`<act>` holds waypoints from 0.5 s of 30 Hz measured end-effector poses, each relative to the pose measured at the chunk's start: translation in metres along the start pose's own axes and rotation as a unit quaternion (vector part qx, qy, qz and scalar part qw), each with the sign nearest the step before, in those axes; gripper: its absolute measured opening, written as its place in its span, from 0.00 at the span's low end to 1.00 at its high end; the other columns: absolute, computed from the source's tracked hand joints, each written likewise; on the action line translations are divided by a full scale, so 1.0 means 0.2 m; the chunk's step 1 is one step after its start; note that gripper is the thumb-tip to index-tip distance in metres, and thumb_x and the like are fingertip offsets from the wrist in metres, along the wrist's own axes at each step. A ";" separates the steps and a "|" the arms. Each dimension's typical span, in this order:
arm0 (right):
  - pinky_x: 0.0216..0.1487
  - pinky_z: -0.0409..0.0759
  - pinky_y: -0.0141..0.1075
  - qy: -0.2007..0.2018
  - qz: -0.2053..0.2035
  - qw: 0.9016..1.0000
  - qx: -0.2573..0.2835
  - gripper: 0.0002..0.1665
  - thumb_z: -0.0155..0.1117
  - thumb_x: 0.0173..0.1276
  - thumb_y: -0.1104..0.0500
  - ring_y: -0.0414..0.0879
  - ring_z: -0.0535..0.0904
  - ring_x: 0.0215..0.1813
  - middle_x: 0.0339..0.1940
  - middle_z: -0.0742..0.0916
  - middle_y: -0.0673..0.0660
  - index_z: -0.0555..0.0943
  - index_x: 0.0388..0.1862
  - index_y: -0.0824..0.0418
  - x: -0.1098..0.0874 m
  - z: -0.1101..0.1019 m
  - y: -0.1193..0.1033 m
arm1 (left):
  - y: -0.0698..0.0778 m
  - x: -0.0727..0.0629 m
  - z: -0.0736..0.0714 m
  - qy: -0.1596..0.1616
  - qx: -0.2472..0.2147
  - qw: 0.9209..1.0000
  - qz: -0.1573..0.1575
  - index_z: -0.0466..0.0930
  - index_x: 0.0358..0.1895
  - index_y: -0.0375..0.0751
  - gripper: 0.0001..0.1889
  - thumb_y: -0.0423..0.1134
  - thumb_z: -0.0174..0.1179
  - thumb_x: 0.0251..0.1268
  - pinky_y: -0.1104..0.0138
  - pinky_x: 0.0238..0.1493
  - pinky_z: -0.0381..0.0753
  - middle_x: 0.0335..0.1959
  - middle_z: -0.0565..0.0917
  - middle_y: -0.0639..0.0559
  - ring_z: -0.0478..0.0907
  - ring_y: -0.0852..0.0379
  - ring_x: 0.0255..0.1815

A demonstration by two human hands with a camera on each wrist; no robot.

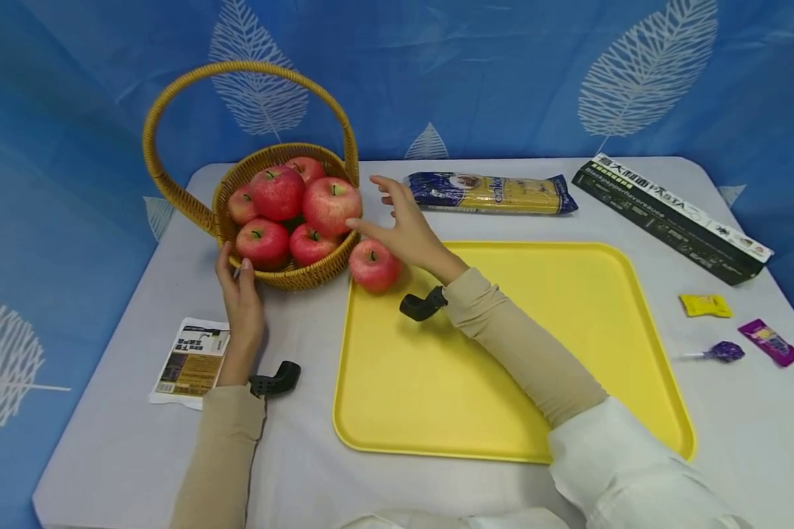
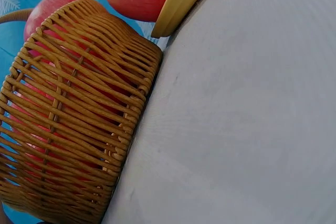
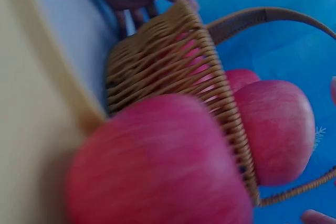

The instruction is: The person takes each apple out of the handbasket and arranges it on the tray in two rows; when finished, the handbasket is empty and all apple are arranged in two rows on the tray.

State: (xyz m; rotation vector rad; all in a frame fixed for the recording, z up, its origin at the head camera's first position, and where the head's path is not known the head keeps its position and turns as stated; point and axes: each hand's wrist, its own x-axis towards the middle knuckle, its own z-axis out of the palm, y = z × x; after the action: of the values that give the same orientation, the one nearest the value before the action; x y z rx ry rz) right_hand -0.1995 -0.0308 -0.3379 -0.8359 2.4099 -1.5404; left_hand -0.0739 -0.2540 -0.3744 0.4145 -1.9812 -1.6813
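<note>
At back left of table (image 1: 115,455): woven basket (image 1: 304,278), handle arched overhead. Inside: apples (image 1: 278,192), six countable from head view, heaped up to rim and above. Just beside the rightmost of them: right hand (image 1: 406,228), thumb and fingers spread wide, holding nothing. Thumb tip touching that apple or not: can't tell. On basket's near left rim: left hand (image 1: 241,301), fingers fairly straight, resting against weave, not wrapped round anything visible.

Outside basket, on far left corner of yellow tray (image 1: 437,397): loose apple (image 1: 373,266), close by basket's right side.

Behind tray: blue-and-yellow pack (image 1: 496,192), lying flat. Farther right: black pasta box (image 1: 675,217), set at an angle. Right of tray: yellow candy (image 1: 705,306), lollipop (image 1: 724,352), purple candy (image 1: 770,342). Near left wrist: pouch (image 1: 192,360), right edge partly covered by it.

Hard to make out: lower apples, behind weave and under upper ones, so full count unclear. Tray partly covered by right sleeve (image 1: 529,345). From left wrist: basket cut off at left, right fingers blurred at top. From right wrist: loose apple large, blurred, cut off at bottom; only fingertips of right hand at frame edge; left hand dark and blurred.
</note>
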 end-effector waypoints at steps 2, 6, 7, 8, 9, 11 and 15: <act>0.61 0.66 0.45 -0.020 0.000 1.000 -0.006 0.47 0.64 0.57 0.44 0.49 0.62 0.64 0.67 0.61 0.56 0.52 0.70 0.49 0.06 0.01 -0.04 | 0.00 0.00 0.00 0.001 -0.003 1.000 -0.001 0.46 0.69 0.36 0.26 0.37 0.38 0.71 0.63 0.69 0.52 0.71 0.50 0.43 0.51 0.54 0.70; 0.63 0.65 0.43 -0.076 0.010 0.996 -0.045 0.55 0.66 0.51 0.39 0.46 0.60 0.66 0.69 0.59 0.54 0.47 0.72 0.45 0.17 0.05 -0.10 | 0.00 0.00 0.00 0.002 -0.004 1.000 -0.003 0.46 0.69 0.36 0.26 0.37 0.38 0.71 0.62 0.69 0.52 0.70 0.50 0.42 0.52 0.54 0.69; 0.63 0.64 0.42 -0.090 0.015 0.994 -0.061 0.57 0.67 0.49 0.37 0.45 0.60 0.66 0.69 0.59 0.54 0.46 0.72 0.43 0.18 0.06 -0.11 | 0.00 0.00 0.00 0.001 -0.006 1.000 -0.004 0.46 0.69 0.35 0.26 0.37 0.38 0.70 0.61 0.69 0.52 0.70 0.50 0.42 0.52 0.53 0.69; 0.64 0.63 0.43 -0.101 0.020 0.992 -0.076 0.58 0.67 0.48 0.36 0.46 0.60 0.67 0.69 0.58 0.54 0.45 0.72 0.43 0.20 0.07 -0.12 | 0.00 0.00 0.00 0.000 -0.006 1.000 -0.004 0.46 0.69 0.35 0.26 0.37 0.38 0.70 0.61 0.69 0.52 0.70 0.50 0.42 0.52 0.53 0.69; 0.64 0.63 0.44 -0.108 0.024 0.990 -0.089 0.59 0.67 0.47 0.36 0.47 0.61 0.67 0.69 0.59 0.55 0.45 0.72 0.43 0.21 0.08 -0.13 | 0.00 -0.01 0.00 -0.001 -0.004 1.000 -0.005 0.45 0.69 0.35 0.26 0.37 0.37 0.70 0.61 0.69 0.52 0.70 0.50 0.42 0.52 0.54 0.69; 0.64 0.63 0.44 -0.117 0.027 0.987 -0.110 0.59 0.68 0.46 0.36 0.48 0.62 0.67 0.68 0.59 0.55 0.46 0.72 0.44 0.23 0.09 -0.14 | 0.00 -0.01 0.00 -0.002 -0.003 1.000 -0.004 0.45 0.69 0.34 0.26 0.36 0.37 0.70 0.61 0.69 0.52 0.70 0.51 0.42 0.52 0.54 0.69; 0.62 0.65 0.42 -0.105 0.012 0.989 -0.108 0.54 0.69 0.47 0.38 0.47 0.65 0.64 0.66 0.63 0.55 0.53 0.70 0.45 0.23 0.09 -0.14 | 0.00 -0.01 0.01 -0.002 0.001 1.000 -0.004 0.45 0.69 0.35 0.26 0.37 0.37 0.71 0.62 0.68 0.52 0.70 0.51 0.43 0.52 0.54 0.69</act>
State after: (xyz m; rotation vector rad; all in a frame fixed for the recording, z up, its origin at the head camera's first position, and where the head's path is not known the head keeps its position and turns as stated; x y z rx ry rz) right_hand -0.2198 -0.0772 -0.3147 -0.9509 2.4469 -1.1323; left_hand -0.0729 -0.2520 -0.3746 0.4203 -1.9854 -1.6864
